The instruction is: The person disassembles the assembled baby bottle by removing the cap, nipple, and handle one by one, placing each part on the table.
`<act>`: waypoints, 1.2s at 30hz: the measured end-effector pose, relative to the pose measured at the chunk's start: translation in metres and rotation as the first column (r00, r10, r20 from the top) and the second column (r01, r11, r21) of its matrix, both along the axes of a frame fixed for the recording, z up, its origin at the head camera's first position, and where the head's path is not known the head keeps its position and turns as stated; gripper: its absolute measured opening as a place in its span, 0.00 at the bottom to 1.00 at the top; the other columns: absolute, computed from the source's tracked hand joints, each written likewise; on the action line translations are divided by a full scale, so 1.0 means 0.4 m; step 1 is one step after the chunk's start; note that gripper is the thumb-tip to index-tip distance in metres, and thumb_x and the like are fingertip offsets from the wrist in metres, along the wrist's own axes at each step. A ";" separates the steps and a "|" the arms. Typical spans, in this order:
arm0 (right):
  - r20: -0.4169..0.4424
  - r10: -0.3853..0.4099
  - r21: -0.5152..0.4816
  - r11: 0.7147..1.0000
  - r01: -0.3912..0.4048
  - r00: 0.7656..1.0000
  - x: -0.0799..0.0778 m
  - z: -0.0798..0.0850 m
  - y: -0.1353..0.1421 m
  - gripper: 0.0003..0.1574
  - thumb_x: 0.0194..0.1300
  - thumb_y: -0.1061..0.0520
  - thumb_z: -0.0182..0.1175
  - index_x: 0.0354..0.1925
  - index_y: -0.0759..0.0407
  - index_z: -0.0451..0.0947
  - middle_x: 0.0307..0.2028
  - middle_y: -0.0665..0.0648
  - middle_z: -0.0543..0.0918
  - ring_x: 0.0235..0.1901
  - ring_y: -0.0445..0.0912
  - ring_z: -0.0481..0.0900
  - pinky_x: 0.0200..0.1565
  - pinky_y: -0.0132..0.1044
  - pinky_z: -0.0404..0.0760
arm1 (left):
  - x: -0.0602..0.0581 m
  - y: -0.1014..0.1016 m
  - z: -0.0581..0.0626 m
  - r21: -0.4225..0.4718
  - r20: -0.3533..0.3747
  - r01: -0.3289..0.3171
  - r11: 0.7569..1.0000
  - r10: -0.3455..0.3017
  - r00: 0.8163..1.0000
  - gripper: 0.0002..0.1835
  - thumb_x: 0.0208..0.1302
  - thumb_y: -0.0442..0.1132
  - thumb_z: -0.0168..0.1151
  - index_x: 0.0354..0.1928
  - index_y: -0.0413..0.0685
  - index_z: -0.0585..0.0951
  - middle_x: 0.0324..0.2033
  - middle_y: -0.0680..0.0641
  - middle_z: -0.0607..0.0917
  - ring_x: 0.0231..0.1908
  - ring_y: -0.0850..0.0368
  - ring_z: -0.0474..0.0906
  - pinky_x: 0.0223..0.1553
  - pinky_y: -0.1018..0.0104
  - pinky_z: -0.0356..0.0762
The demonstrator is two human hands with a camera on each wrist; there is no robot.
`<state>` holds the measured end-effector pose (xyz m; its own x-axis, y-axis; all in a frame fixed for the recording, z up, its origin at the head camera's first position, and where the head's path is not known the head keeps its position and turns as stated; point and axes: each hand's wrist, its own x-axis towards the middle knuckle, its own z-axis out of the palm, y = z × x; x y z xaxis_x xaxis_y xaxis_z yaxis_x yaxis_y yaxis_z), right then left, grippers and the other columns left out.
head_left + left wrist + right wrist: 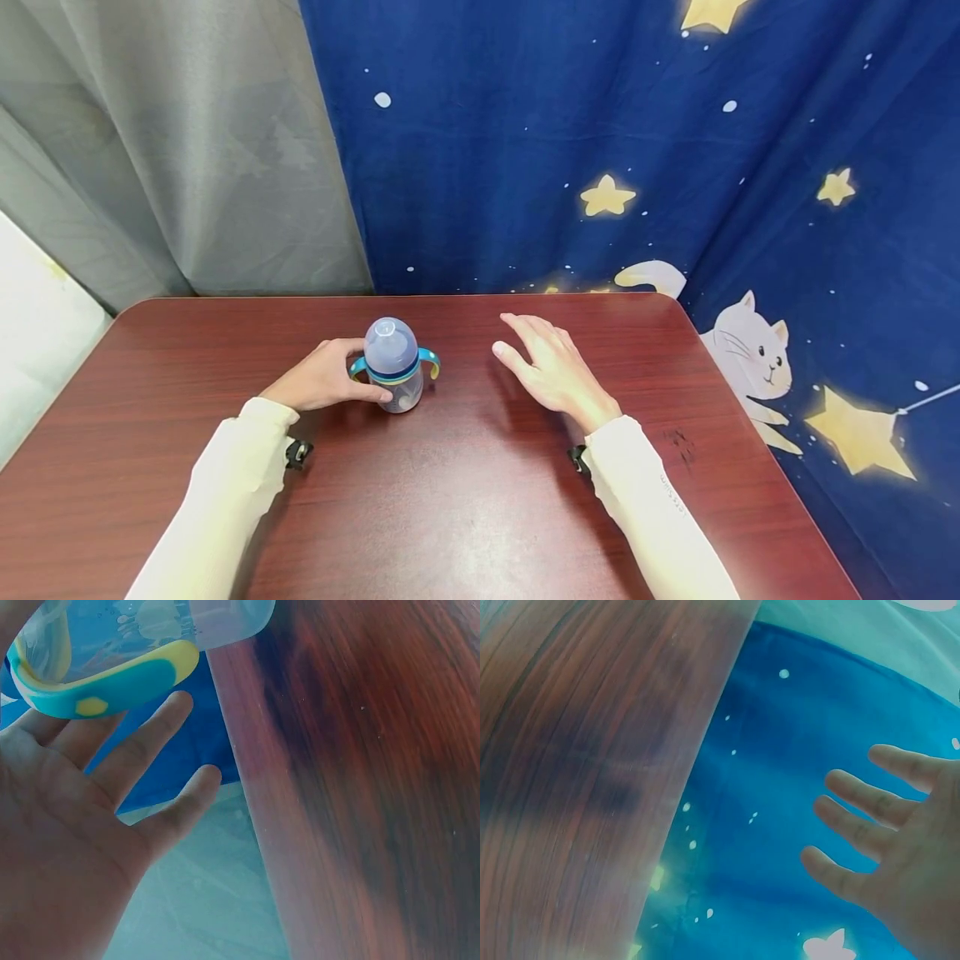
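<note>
A baby bottle point(406, 392) with a pale bluish dome cap and a blue-and-yellow collar stands roughly upright over the left-middle of the table. Two blue-and-yellow handles stick out from its sides. My left hand point(325, 375) holds it from the left, thumb across the front of the body and fingers partly hidden behind. Up close in the left wrist view, a handle point(112, 690) lies across the hand, and the lower fingers extend free of the bottle. To the right, my right hand point(553, 367) hovers apart from the bottle, fingers extended, holding nothing.
The reddish-brown wooden table point(450, 517) has rounded far corners. Behind it hang a grey curtain point(247, 150) and a blue curtain point(487, 150) with stars and a white cat. Dark scuff marks point(679, 446) show on the tabletop near the right forearm.
</note>
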<state>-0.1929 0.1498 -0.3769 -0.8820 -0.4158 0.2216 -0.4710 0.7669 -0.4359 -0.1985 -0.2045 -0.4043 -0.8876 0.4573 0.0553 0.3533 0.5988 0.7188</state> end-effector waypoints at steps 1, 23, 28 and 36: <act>-0.002 0.002 -0.010 1.000 -0.002 1.000 0.003 0.000 -0.004 0.38 0.74 0.34 0.46 0.72 0.50 0.64 0.68 0.57 0.70 0.69 0.53 0.63 0.68 0.56 0.56 | 0.000 0.002 0.000 0.009 -0.001 0.000 1.000 0.000 1.000 0.33 0.45 0.56 0.81 0.54 0.56 0.82 0.45 0.57 0.86 0.45 0.58 0.80 0.51 0.54 0.76; -0.020 0.058 -0.148 0.987 -0.061 0.998 0.053 -0.021 -0.071 0.38 0.74 0.33 0.46 0.73 0.48 0.64 0.67 0.53 0.71 0.68 0.49 0.67 0.67 0.54 0.59 | -0.001 0.071 -0.007 -0.019 -0.102 0.011 1.000 -0.012 0.995 0.30 0.45 0.59 0.79 0.51 0.62 0.83 0.41 0.62 0.85 0.41 0.63 0.79 0.46 0.58 0.77; 0.004 0.073 -0.194 0.978 -0.071 0.997 0.061 -0.019 -0.083 0.39 0.72 0.32 0.48 0.74 0.46 0.61 0.66 0.51 0.72 0.67 0.46 0.67 0.67 0.53 0.60 | 0.001 0.100 -0.002 -0.037 -0.127 0.042 0.998 -0.047 0.991 0.29 0.44 0.58 0.80 0.50 0.63 0.83 0.38 0.64 0.85 0.38 0.62 0.80 0.42 0.60 0.77; 0.041 0.137 -0.262 0.957 -0.122 0.990 0.067 -0.013 -0.091 0.41 0.71 0.32 0.52 0.75 0.43 0.58 0.67 0.49 0.70 0.68 0.42 0.64 0.68 0.60 0.56 | 0.003 0.131 0.009 -0.051 -0.163 0.071 0.996 -0.079 0.983 0.30 0.44 0.57 0.81 0.51 0.61 0.83 0.36 0.65 0.85 0.34 0.65 0.79 0.38 0.62 0.77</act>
